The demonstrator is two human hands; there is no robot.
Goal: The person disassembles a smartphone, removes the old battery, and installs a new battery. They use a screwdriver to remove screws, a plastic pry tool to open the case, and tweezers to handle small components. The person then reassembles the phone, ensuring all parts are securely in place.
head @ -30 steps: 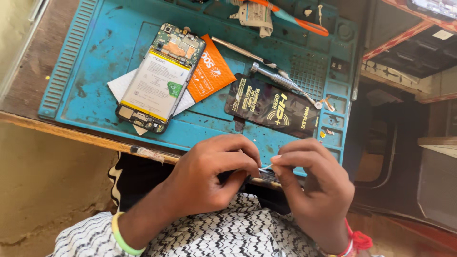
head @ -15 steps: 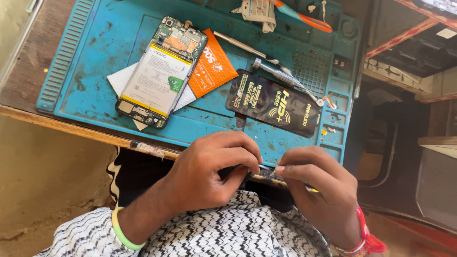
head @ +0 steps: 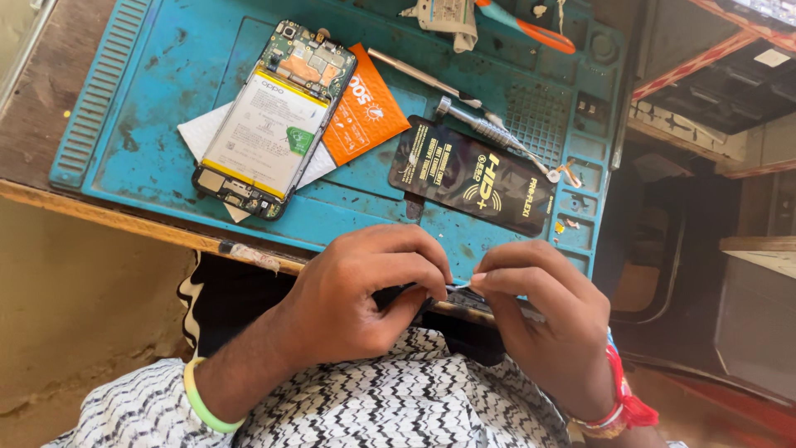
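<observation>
A small, thin part point(head: 458, 288) sits pinched between the fingertips of both hands at the near edge of the blue repair mat point(head: 149, 99). It is mostly hidden, too small to name; its visible sliver runs left to right, roughly along the table edge.

The mat lies on a worn wooden table point(head: 33, 124). On it rest an opened smartphone point(head: 274, 124) with its battery showing, long axis tilted away and to the right, over a white sheet point(head: 199, 137) and an orange packet point(head: 365, 116); a black screen-protector packet point(head: 477, 176); a metal screwdriver point(head: 489, 133); and tweezers point(head: 414, 73).

The left hand point(head: 356, 299), wrist in a green band point(head: 203, 406), curls knuckles-up, thumb and forefinger gripping the part. The right hand point(head: 539, 323), red thread point(head: 626, 398) at the wrist, mirrors it, fingertips closed on the same piece.
</observation>
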